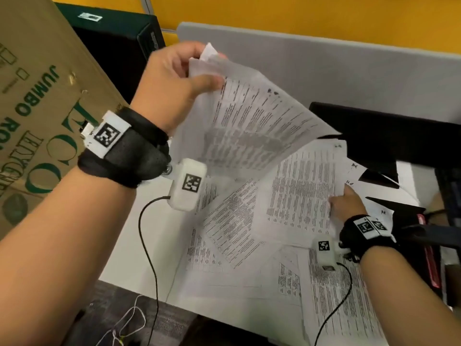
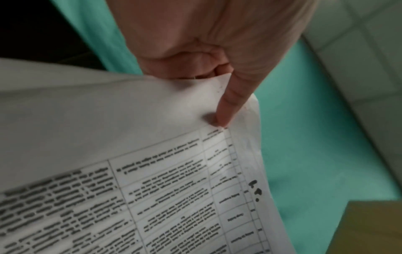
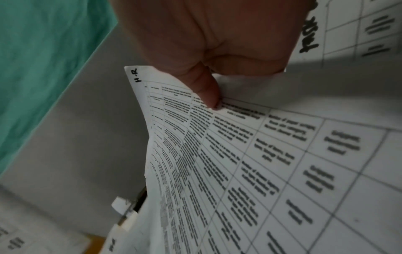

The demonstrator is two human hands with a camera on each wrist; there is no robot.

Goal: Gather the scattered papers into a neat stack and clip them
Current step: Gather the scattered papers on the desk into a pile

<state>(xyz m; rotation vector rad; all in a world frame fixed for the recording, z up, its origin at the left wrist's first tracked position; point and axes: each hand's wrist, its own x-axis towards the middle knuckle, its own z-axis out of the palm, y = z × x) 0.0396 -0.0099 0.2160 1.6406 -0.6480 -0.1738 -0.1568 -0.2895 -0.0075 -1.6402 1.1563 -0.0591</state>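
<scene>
Two hands are at work over the white desk [image 1: 129,248]. One, the left hand [image 1: 172,83], is raised at the far left and pinches a bunch of printed sheets [image 1: 249,126] by the top corner, thumb on the near face and fingers curled behind; the bunch hangs tilted above the desk, and how many sheets it holds cannot be counted, though at least two edges show at the corner. From the left wrist view the thumb [image 2: 226,110] presses just above the printed table. The right hand [image 1: 346,203], low at the right, grips the right edge of one sheet [image 1: 301,186] lying on the pile, thumb on top and fingers tucked beneath; in the right wrist view that edge curls up from the desk. About four more loose papers [image 1: 232,228] lie fanned and overlapping on the desk, near and to the left of that sheet. One cardboard box [image 1: 37,101] stands at the left, and one grey partition [image 1: 349,68] runs along the far side.
</scene>
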